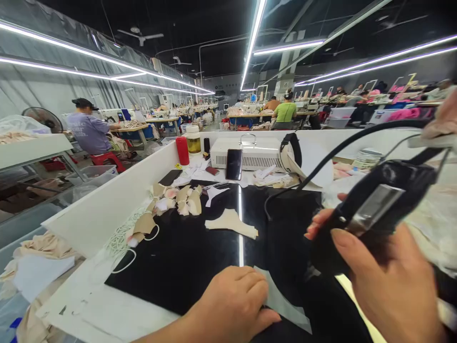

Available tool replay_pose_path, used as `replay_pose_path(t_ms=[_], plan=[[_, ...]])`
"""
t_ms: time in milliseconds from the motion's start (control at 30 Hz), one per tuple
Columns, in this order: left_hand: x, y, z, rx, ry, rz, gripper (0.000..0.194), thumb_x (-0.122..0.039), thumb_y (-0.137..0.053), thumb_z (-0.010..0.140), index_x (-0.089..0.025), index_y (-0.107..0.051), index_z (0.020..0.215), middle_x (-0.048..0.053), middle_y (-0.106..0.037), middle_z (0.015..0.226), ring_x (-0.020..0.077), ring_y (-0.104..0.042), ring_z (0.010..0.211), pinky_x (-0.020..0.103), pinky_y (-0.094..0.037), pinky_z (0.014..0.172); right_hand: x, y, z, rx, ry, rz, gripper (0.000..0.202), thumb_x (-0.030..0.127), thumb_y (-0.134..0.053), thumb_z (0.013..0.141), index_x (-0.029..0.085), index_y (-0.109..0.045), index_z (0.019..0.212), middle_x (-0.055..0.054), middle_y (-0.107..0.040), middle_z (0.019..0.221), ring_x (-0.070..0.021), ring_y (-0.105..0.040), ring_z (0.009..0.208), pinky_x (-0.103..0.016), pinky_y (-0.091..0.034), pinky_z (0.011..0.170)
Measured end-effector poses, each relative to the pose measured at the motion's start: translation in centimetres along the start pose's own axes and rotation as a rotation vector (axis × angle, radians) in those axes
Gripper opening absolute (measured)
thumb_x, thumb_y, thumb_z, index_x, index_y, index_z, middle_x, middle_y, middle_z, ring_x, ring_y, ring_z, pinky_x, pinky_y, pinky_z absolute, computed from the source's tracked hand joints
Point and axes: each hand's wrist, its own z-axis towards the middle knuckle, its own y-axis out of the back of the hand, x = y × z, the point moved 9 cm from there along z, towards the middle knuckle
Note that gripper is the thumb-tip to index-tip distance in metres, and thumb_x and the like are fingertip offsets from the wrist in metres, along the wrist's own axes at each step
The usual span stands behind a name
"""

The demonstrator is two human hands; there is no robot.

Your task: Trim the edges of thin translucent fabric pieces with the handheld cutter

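My left hand (238, 297) is closed at the near edge of a black glossy board, on the end of a thin, pale, see-through cut piece (285, 305). Its fingers are curled, and the piece runs out from them to the right. Raised above the board's right side, my right hand (389, 271) wraps round a black corded hand tool (374, 205) with a shiny metal plate; the tool is slightly blurred. Farther back on the black board (193, 267) lies a cream cut fabric piece (230, 223). Beyond it is a small white cut piece (214, 193).
Tied bundles of beige pieces (189, 200) and a heap of pale cord (124, 233) lie left. Along the back stand a phone (233, 164), a white vented box (262, 150) and a red thread cone (182, 150). A black cable (342, 143) arches right. Co-workers sit at distant tables.
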Motion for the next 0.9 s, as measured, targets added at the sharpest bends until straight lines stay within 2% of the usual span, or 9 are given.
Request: replay_pose_path(t_ms=[100,200,400,533,900], plan=[[-0.2,0.5,0.0,-0.016,-0.003,0.002,0.032,-0.044,-0.049,0.111,-0.014,-0.062,0.109,0.005,-0.076,0.109,0.0192,-0.073,0.105,0.03,-0.06,0.089,1.6,-1.7,-1.0,0.01,0.058,0.171,0.033,0.046,-0.083,0.087,0.028,-0.062,0.105,0.001,-0.071,0.091,-0.0186,-0.07,0.067,-0.031,-0.061,0.063],[-0.4,0.6,0.1,-0.024,-0.008,0.008,0.034,-0.043,-0.044,0.113,-0.014,-0.062,0.109,0.006,-0.076,0.106,0.0197,-0.073,0.104,0.031,-0.06,0.089,1.9,-3.6,-2.0,0.041,0.08,0.367,0.029,0.036,-0.082,0.091,0.029,-0.06,0.108,0.002,-0.069,0.088,-0.0181,-0.067,0.061,-0.032,-0.06,0.055],[-0.6,1.0,0.1,-0.089,-0.041,0.049,0.037,-0.04,-0.04,0.114,-0.012,-0.064,0.108,0.006,-0.077,0.108,0.0196,-0.074,0.103,0.031,-0.061,0.085,1.5,-5.9,-2.4,0.011,0.081,0.453,0.031,0.036,-0.082,0.091,0.028,-0.059,0.11,0.0,-0.07,0.086,-0.0177,-0.068,0.064,-0.029,-0.061,0.055],[-0.6,1.2,0.1,-0.118,-0.058,0.072,0.037,-0.039,-0.041,0.114,-0.011,-0.065,0.108,0.006,-0.078,0.108,0.0192,-0.075,0.102,0.031,-0.061,0.085,1.1,-6.3,-2.3,0.001,0.086,0.432,0.03,0.034,-0.081,0.091,0.027,-0.058,0.11,0.001,-0.071,0.087,-0.0169,-0.068,0.066,-0.028,-0.062,0.058],[-0.7,0.7,-0.1,-0.1,-0.069,0.083,0.034,-0.037,-0.043,0.113,-0.012,-0.065,0.105,0.007,-0.078,0.111,0.0184,-0.074,0.106,0.029,-0.062,0.089,0.7,-6.1,-2.1,-0.041,0.069,0.454,0.034,0.038,-0.082,0.089,0.026,-0.057,0.109,0.001,-0.07,0.085,-0.0189,-0.07,0.07,-0.03,-0.06,0.057]])
